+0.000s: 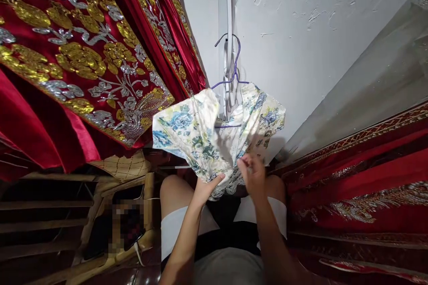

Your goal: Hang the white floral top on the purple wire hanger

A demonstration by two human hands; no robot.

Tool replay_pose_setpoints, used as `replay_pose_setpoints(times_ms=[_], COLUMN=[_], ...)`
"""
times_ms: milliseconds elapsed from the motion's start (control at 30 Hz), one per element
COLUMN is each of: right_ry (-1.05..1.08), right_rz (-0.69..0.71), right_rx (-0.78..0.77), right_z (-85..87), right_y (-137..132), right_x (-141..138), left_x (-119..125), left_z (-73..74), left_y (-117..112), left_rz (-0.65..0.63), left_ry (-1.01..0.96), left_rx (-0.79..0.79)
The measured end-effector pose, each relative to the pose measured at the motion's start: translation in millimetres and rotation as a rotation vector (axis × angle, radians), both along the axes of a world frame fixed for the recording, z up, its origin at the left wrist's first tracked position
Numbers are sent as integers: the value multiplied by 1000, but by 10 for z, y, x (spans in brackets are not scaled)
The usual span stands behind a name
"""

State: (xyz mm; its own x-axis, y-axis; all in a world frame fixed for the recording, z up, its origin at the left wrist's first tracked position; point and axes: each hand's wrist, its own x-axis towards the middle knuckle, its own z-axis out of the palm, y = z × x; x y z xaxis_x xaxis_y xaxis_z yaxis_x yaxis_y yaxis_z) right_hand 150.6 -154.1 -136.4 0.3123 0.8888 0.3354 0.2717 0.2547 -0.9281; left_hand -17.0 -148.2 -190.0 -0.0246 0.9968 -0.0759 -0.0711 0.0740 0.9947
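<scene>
Head view: a floral garment [200, 138], cream with blue and green flowers, hangs on a purple wire hanger [234, 75] in the middle of the picture, above the person's lap.
Left hand [204, 190]: closed on the lower left hem of the garment, thumb on top of the cloth.
Right hand [254, 177]: fingers pinched together on the lower right part of the garment, just beside the left hand.
Hanger: its hook sits at a white upright strip [224, 9] on the wall [301, 31]; both shoulders of the garment are draped over its arms.
Garment edges: the hem is bunched between the hands; the two sleeves spread out to either side.
Legs: bare knees [174, 191] in white shorts lie right under the hands.
Left side: red cloth with gold and silver embroidery [67, 53] hangs close, its edge touching the garment's left sleeve.
Right side: more red embroidered cloth [368, 173] lies below a grey slanting panel [384, 84].
Lower left: a cane chair [133, 249] holds a dark thing under a blurred patch; what it is cannot be told.
Open room: bare wall above and right of the hanger.
</scene>
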Motion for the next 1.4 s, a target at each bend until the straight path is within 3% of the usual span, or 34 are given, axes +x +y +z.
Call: replay_pose_setpoints(times_ms=[100,233,267,367,400,433,467,567,633,700,867,933,967,1000,1067,1167,1267,1400], right_ry=[67,-1,10,124,165,196,216,236,236,222,251,226,184,117,-57,-326,-479,-361], right_rz=[267,420,423,367,358,364,383,418,385,338,220,216,248,292,369,323,196,238], right_rx=[-229,-284,-297,-327,-334,-338,-342,-343,-318,-251,60,171,199,185,58,-203,-259,-202], right_z=[-335,-321,-294,-267,-276,-288,-296,-237,-72,231,1399,1742,1820,1825,1632,1086,675,541], right_y=[-31,-3,0,-28,-49,-71,-92,-80,41,260,789,793,748,687,565,528,648,776], right_x=[-176,-127,-109,-124,-151,-181,-210,-233,-168,-50,229,280,292,295,275,192,98,73], left_x=[-44,-128,-119,9,76,146,214,347,354,305,102,50,37,35,57,142,244,342], left_z=[69,97,76,-31,-70,-105,-134,-185,-193,-189,-145,-106,-85,-66,-39,-32,-31,15], left_y=[-11,-13,-22,-77,-97,-113,-120,-75,1,96,324,375,385,384,352,268,210,182], left_rz=[-41,-8,86,547,637,639,556,191,66,-30,-349,-428,-450,-462,-461,-443,-443,-466], left_ry=[18,72,115,341,423,485,517,486,478,515,699,744,763,783,823,875,942,1035], left_rx=[21,29,71,313,398,463,499,481,463,485,524,512,505,497,476,454,450,434])
